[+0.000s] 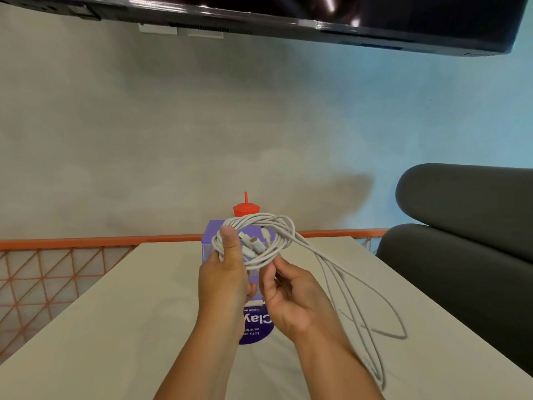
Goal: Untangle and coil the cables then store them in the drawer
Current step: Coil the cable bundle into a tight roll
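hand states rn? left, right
Left hand: closed, grip on the coiled white cables.
Right hand: fingers pinching the coil's lower edge; loose lengths trail to the table.

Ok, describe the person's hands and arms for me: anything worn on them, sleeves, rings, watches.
Both the left hand and the right hand are bare, without gloves. No rings, watch or bracelet show. The forearms are bare to the bottom edge of the picture, with no sleeve in view.
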The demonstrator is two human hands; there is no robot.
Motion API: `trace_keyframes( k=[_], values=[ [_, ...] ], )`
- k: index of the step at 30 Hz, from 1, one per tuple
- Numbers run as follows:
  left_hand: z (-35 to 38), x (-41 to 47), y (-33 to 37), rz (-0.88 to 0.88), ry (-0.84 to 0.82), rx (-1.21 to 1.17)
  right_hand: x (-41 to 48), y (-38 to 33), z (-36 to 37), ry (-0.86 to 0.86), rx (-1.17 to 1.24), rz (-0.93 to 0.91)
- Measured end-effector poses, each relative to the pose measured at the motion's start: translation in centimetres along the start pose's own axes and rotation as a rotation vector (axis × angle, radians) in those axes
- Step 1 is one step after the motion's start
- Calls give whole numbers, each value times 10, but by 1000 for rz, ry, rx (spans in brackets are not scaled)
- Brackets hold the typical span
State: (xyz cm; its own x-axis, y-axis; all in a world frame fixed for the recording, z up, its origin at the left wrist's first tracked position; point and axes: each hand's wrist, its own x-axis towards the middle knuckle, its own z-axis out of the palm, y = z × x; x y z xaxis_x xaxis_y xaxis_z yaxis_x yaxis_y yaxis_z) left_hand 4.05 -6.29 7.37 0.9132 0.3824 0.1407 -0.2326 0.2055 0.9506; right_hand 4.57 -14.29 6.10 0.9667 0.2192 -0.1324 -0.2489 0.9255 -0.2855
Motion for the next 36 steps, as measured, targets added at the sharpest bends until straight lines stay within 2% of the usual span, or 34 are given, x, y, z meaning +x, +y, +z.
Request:
trace_keyframes(
  k=[2, 8, 13, 16, 19, 22, 25, 28, 31, 36],
  values=[
    [-3, -3, 2, 52, -65, -8, -1, -1, -2, -32, -45, 5],
    [-8, -6, 6, -71, -198, -159, -3, -1, -4, -111, -152, -52],
    [-9, -11, 10, -348, -365, -415, 0, -11, -7, -223, -369, -97],
    [-8, -12, 4, -384, -363, -433, -1, -16, -9, -212, -446, -150],
    [-8, -14, -1, -338, -392, -407, 5, -18, -16, -191, -428, -158],
    [-9, -13, -3, -191, -450, -293, 5, -14, -13, -219, -446, -165],
    [-7, -16, 3, 25, -465, -121, 5, -10, -9, -314, -417, -131],
    [-6, -18, 9, 174, -399, -35, 5, -3, -4, -437, -399, -56],
    [-9, -20, 11, 224, -363, 8, 7, -4, -7, -518, -409, -46],
    [-7, -26, 7, 181, -410, 52, -3, -21, -9, -758, -565, -82]
  ],
)
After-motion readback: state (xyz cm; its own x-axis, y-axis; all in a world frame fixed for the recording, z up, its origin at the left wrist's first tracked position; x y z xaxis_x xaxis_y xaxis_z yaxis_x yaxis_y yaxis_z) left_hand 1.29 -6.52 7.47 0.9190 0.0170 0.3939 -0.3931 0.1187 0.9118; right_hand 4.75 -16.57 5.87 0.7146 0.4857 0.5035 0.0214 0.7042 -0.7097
